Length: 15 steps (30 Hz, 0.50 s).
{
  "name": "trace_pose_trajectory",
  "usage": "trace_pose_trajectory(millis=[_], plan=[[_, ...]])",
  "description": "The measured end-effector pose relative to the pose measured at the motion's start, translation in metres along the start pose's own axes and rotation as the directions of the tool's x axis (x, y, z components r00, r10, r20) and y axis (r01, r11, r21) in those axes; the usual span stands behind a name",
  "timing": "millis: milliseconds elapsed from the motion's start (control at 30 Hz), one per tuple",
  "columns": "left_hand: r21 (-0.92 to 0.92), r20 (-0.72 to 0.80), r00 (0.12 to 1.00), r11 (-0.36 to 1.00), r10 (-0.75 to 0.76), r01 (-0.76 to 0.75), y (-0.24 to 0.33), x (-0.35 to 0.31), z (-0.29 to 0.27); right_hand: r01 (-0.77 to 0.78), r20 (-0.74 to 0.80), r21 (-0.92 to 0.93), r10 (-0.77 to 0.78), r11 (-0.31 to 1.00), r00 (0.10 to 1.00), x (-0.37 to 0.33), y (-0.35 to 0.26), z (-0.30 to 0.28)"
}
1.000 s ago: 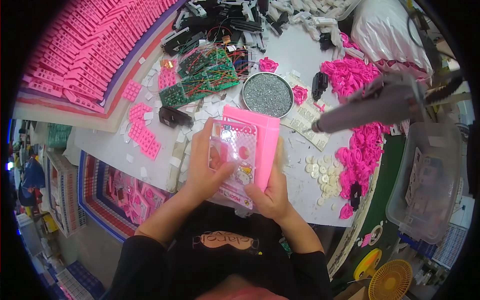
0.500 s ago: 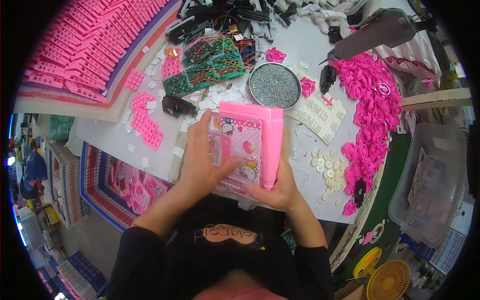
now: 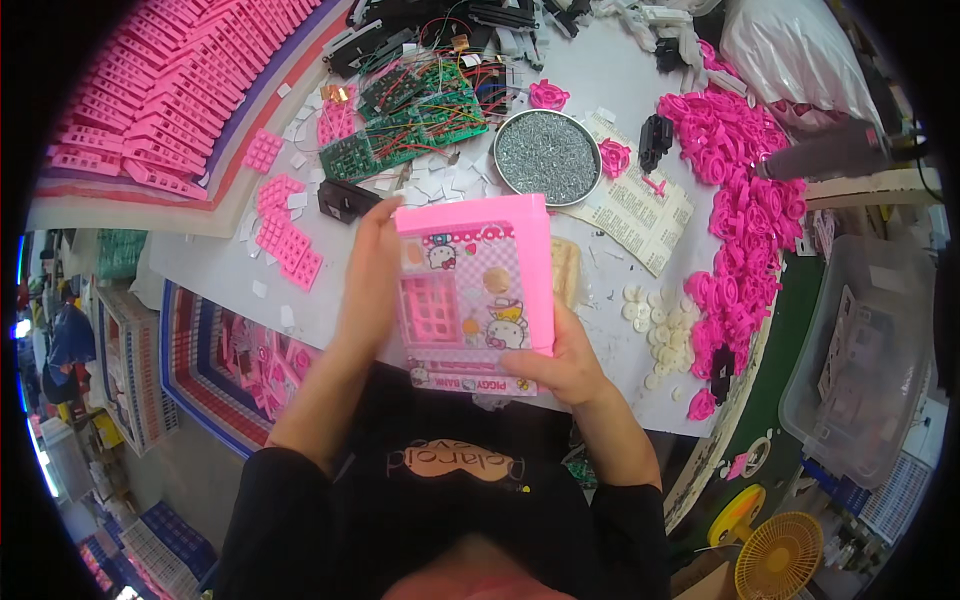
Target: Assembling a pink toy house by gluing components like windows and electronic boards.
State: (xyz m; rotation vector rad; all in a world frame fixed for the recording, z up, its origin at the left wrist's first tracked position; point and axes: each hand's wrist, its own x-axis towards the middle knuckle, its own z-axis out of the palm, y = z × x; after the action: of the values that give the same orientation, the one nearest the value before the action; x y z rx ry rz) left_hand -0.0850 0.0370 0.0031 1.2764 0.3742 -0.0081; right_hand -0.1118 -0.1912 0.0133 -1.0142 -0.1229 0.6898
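Observation:
I hold a pink plastic money box (image 3: 470,215) upright before me. Its front carries a printed panel with cartoon figures, and a pink grid shows in an opening at its left. My right hand (image 3: 572,360) grips the lower right side, thumb on the front and fingers behind. Along the left edge lies my left hand (image 3: 370,280), slightly blurred, with its fingertips near the top left corner and its thumb hidden. Just beyond the box stands a round tin (image 3: 548,157) full of small metal screws.
Wired green circuit boards (image 3: 420,115) and pink keypads (image 3: 285,235) lie left of the tin. Pink ring-shaped parts (image 3: 735,220) heap along the right edge, near white discs (image 3: 660,335). An electric screwdriver (image 3: 830,150) hangs at right. Pink panels (image 3: 190,90) are stacked far left.
The money box has moved slightly left and now shows its front more squarely. My left thumb has come off the front. The screwdriver has swung right and away from the table's middle.

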Motion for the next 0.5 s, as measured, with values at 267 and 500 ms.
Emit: trace_pose_trajectory(millis=[267, 500], plan=[[-0.032, 0.032, 0.988, 0.989, 0.148, -0.147, 0.0, 0.015, -0.002, -0.083, 0.017, -0.03, 0.084, 0.996, 0.996, -0.014, -0.007, -0.002], [0.071, -0.024, 0.958, 0.957, 0.285, -0.283, 0.001, 0.019, -0.003, -0.023, -0.065, 0.031, 0.025, 0.999, 0.998, -0.013, 0.002, -0.006]])
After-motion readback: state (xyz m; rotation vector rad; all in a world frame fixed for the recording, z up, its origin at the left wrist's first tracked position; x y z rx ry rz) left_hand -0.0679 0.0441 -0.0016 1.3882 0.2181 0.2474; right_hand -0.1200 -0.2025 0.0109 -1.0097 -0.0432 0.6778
